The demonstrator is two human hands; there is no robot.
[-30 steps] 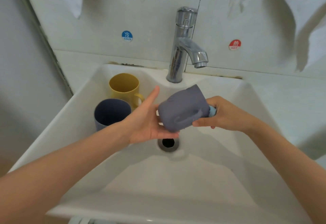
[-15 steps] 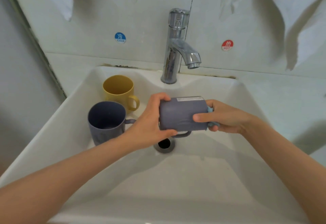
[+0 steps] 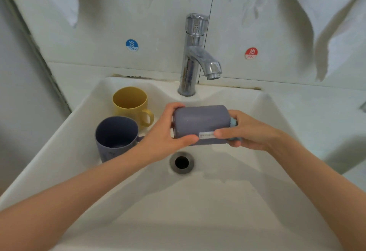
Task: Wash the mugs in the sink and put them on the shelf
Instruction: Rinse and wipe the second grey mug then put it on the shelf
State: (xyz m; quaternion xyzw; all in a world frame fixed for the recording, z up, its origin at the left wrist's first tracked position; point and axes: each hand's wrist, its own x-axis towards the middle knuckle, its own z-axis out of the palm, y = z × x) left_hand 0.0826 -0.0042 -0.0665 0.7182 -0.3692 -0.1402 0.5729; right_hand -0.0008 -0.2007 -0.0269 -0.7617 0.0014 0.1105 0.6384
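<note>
A grey-blue mug lies on its side in the air above the drain, a white label on its lower edge. My left hand grips its left end, thumb below and fingers over the top. My right hand holds a light blue sponge pressed against the mug's right end, thumb on the label. Its handle is hidden. A second grey-blue mug and a yellow mug stand upright at the left inside the white sink.
A chrome tap rises behind the basin, spout over it, with no water visibly running. The drain hole sits below the held mug. Cold and hot stickers mark the tiled wall. White cloths hang at the upper corners.
The held mug has rolled, bringing its label from the top to the lower front edge and hiding its handle. My left hand, open a second ago, now grips the mug's end.
</note>
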